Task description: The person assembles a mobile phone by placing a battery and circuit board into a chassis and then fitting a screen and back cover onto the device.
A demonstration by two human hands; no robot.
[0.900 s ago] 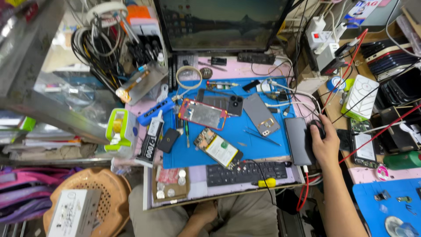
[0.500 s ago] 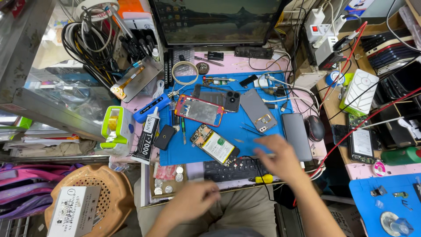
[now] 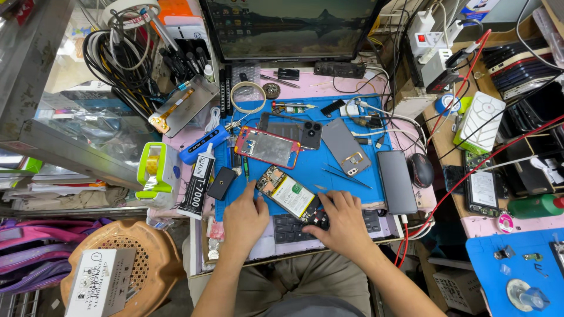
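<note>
Both hands are now resting at the near edge of the blue work mat (image 3: 346, 182); a moment earlier the right hand (image 3: 343, 226) was out by the black computer mouse (image 3: 420, 170) and the left hand (image 3: 245, 218) was low, near the lap. Left fingers are lying together, tips touching the near-left corner of the opened phone body with its white battery and exposed circuit board (image 3: 289, 195). Right fingers are spread slightly, pressing on its lower end, over the black keyboard (image 3: 294, 226). Neither hand is clamping anything.

Step in hand, as judged: steadying the opened phone for inspection. Next move is calling for a fine tool; metal tweezers (image 3: 345, 176) are lying just right of the phone.

Containers: clear tray at the left edge (image 3: 214, 249) is holding small items, too small to tell. Green-and-white tape dispenser (image 3: 155, 170) is holding a yellowish roll.
</note>
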